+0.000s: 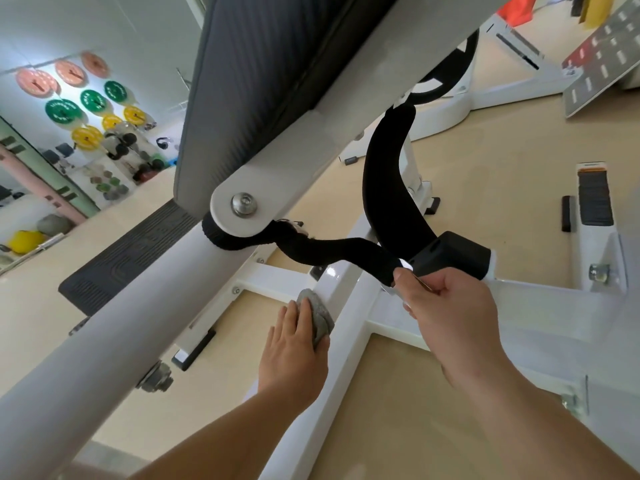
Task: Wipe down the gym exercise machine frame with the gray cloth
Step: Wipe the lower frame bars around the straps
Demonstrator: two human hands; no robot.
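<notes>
my left hand (pixel 294 344) works in the gap between the thick white tube (pixel 138 306) on the left and the white frame beam (pixel 346 299), with open floor (pixel 242 323) under it. a crossbar (pixel 273 282) closes that gap ahead. the black strap (pixel 346 251) crosses just above the beam, its end pinched in my right hand (pixel 450 313). right of the beam, floor shows open between the white bars.
</notes>
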